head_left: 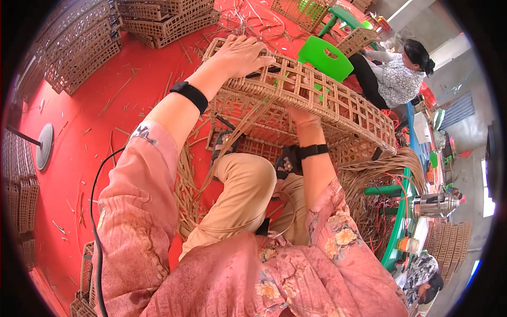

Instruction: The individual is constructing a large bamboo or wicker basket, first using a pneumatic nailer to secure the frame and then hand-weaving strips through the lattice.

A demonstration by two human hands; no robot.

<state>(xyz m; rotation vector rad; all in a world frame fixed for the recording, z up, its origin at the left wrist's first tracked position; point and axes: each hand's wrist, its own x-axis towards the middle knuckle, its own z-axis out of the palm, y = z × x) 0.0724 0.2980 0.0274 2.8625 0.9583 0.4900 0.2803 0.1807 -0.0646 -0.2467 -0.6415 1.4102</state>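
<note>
A brown woven basket [369, 120] with an open lattice is tilted on its side above my lap and feet. At its far left end, my left hand [240, 57] is closed over the rim, the thumb lying along the edge. My right hand [303, 113] reaches up inside the basket behind the lattice. Its fingers show only in bits through the gaps, so their grip is hidden. Loose weaving strands [253, 124] hang from the basket past my knee. A thin strand loop [288, 211] lies across my trousers.
Stacked woven baskets [79, 50] stand at the far left. Loose strands [406, 164] drape by a green table [396, 238] on the right, which bears a metal jug [435, 204]. Scraps litter the red floor [63, 185]. A green chair [326, 59] and a seated person [398, 79] are beyond.
</note>
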